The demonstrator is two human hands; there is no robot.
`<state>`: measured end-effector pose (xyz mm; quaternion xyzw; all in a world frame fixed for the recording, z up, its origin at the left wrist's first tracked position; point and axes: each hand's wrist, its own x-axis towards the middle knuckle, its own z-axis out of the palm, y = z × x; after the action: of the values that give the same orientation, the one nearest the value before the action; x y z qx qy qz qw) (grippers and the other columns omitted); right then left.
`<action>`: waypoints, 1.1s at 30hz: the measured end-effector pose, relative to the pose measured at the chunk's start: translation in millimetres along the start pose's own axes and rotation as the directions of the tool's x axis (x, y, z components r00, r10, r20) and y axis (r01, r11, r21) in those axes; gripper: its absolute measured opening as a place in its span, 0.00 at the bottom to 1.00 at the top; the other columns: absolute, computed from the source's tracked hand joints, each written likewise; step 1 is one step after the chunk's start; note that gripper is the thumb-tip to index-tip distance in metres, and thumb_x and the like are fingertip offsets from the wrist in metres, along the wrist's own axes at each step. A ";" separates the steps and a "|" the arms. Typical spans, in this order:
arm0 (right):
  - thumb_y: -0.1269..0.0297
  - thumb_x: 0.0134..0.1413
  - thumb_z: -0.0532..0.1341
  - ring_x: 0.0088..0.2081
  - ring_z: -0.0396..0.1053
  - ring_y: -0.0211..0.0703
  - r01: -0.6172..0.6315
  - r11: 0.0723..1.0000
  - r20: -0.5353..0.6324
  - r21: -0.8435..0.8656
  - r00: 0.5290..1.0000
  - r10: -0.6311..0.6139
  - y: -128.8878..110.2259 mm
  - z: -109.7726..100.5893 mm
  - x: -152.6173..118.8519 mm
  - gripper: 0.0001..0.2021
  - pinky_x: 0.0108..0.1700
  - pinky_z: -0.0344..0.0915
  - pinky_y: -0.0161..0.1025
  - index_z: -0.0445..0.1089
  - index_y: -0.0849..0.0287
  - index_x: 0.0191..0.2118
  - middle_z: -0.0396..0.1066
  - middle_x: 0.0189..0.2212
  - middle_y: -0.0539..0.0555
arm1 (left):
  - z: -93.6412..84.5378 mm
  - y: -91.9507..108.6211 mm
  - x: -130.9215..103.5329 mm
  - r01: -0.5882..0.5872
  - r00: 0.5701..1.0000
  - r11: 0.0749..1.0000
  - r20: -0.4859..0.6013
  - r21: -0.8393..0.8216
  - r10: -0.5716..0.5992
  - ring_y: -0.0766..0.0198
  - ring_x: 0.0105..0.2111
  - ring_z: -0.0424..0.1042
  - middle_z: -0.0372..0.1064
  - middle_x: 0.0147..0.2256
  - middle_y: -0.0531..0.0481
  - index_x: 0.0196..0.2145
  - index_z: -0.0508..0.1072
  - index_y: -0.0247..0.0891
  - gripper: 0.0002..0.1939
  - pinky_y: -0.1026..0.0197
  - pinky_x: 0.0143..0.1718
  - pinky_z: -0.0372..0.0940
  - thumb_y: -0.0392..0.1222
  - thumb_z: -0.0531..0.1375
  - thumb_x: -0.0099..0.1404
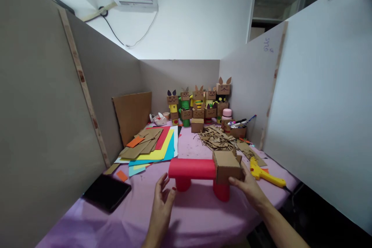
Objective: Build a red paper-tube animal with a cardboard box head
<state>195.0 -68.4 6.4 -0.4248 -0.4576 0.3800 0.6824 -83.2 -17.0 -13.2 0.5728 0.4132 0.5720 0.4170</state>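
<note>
In the head view, a paper animal figure stands on the table before me: a red paper tube body [192,168] lies level on short red tube legs [222,190]. A brown cardboard box head [227,167] is at its right end, with small pointed pieces on its far right side. My right hand [247,184] grips the box, thumb on the near face and fingers round the right side. Beside the body's left end, my left hand [165,195] is open, fingers apart and curved, holding nothing. Whether its fingertips touch the tube is hard to tell.
A yellow glue gun [269,176] lies right of the figure. Behind are cardboard scraps [216,137], a pen box [238,131] and several finished cardboard animals [198,102]. Coloured paper sheets [167,145] and a black tablet [107,193] lie left. Partition walls [104,69] enclose the table.
</note>
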 end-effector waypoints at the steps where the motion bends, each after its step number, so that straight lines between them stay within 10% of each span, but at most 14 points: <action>1: 0.52 0.33 0.73 0.62 0.52 0.56 0.013 1.000 0.006 -0.005 1.000 -0.013 3.7 -0.5 -2.7 0.54 0.62 0.52 0.51 0.44 0.53 0.64 0.49 0.64 0.63 | -0.7 -0.7 -0.2 0.007 1.000 1.000 -0.005 -0.002 -0.007 0.46 0.58 0.57 0.58 0.55 0.34 0.54 0.57 0.37 0.37 0.43 0.55 0.56 0.63 0.58 0.55; 7: 0.50 0.35 0.72 0.66 0.41 0.50 0.086 0.996 0.105 0.007 0.991 -0.087 16.2 -10.6 -4.7 0.58 0.64 0.45 0.49 0.33 0.46 0.66 0.35 0.68 0.56 | -3.6 0.3 -0.7 0.015 0.995 1.000 -0.100 -0.008 -0.015 0.46 0.55 0.60 0.55 0.56 0.33 0.52 0.56 0.38 0.37 0.43 0.53 0.59 0.65 0.58 0.53; 22: 0.55 0.33 0.73 0.64 0.47 0.56 0.020 0.999 -0.025 0.037 0.999 -0.019 13.0 -2.8 0.7 0.53 0.62 0.53 0.49 0.45 0.55 0.64 0.43 0.66 0.63 | -8.3 -7.0 -8.1 -0.014 0.992 1.000 -0.128 0.017 0.016 0.51 0.45 0.69 0.67 0.47 0.39 0.49 0.63 0.38 0.30 0.49 0.46 0.66 0.60 0.60 0.55; 33: 0.56 0.35 0.72 0.65 0.43 0.58 -0.017 0.998 -0.007 0.066 1.000 0.018 43.6 -17.3 -4.8 0.58 0.60 0.55 0.56 0.32 0.46 0.66 0.39 0.67 0.58 | -5.3 2.6 -15.7 -0.023 0.983 0.998 -0.182 0.055 0.033 0.54 0.40 0.72 0.71 0.43 0.41 0.42 0.70 0.39 0.24 0.55 0.38 0.69 0.59 0.60 0.55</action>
<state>204.3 -61.5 -39.3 -0.4074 -0.4385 0.3994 0.6944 -88.5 -32.8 -15.7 0.5344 0.4566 0.6169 0.3539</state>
